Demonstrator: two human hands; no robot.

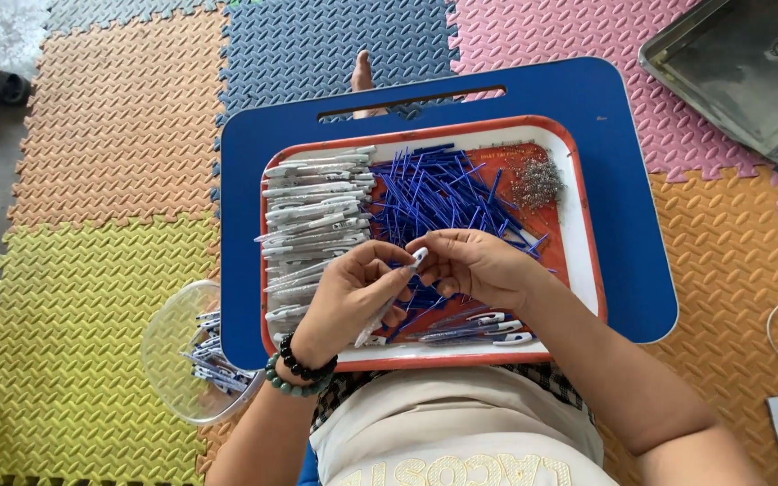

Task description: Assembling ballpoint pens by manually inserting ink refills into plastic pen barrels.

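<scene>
Bowl [173,346], clear plastic, sits on the foam mat [92,297] at about 8 o'clock of the tray, with a few finished pens [213,364] lying in it. The red tray [587,234] rests on a blue worktop [632,180] across the person's lap. Along its 9 o'clock side lie rows of white barrels [312,211]; in the middle is a loose heap of blue refills [434,193]; at 2 o'clock is a small pile of metal springs [536,183]; near 5 o'clock lie a few assembled pens [483,328].

The left hand [348,301], with bead bracelets at the wrist, has its fingers closed around one white barrel [389,301], which slants from 7 to 1 o'clock just above the tray's centre. The right hand [474,265] meets it at the upper end, fingers pinched narrow on the barrel's tip; whether a refill is between them cannot be told.

Doing this step well seems to call for a steady barrel in the left hand, the right fingers close to the tip, and both parts in one line so nothing bends. Working low over the tray would catch a dropped piece.

A grey metal tray [749,63] lies on the mat at 1 o'clock, well apart.
</scene>
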